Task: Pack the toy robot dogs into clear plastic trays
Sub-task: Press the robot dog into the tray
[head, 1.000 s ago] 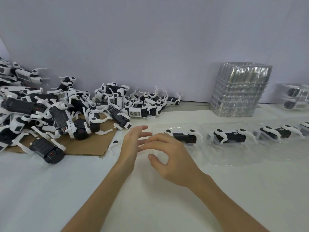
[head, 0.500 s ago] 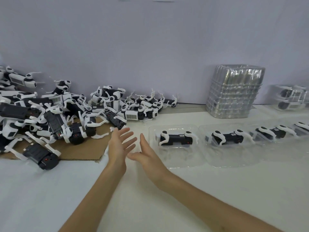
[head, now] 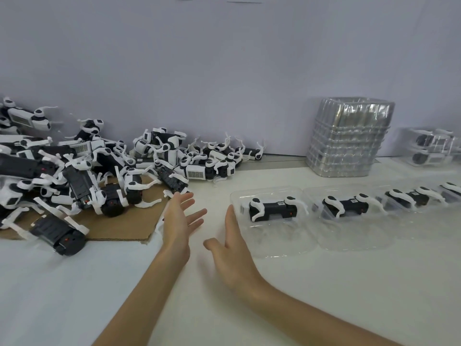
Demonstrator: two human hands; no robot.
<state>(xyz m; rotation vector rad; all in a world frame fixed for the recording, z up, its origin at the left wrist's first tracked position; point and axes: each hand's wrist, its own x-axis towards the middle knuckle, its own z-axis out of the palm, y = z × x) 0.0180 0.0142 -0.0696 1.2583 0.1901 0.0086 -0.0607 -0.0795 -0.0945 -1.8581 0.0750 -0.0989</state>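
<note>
A heap of black-and-white toy robot dogs (head: pixel 82 171) lies at the left, partly on a cardboard sheet (head: pixel 119 226). A row of clear plastic trays runs to the right; the nearest tray (head: pixel 272 243) holds one dog (head: pixel 273 208), and the tray after it (head: pixel 354 236) holds another dog (head: pixel 346 204). My left hand (head: pixel 178 218) is flat with straight fingers, just right of the heap, holding nothing. My right hand (head: pixel 230 242) is also flat and empty, its fingertips beside the nearest tray's left edge.
A tall stack of empty clear trays (head: pixel 349 136) stands at the back right by the wall. Packed trays (head: pixel 434 146) are stacked at the far right. The white table (head: pixel 324 295) extends toward me.
Both hands have uncurled into flat palms and moved apart. The right hand has drawn back from over the nearest tray to its left edge. The left hand edged toward the heap.
</note>
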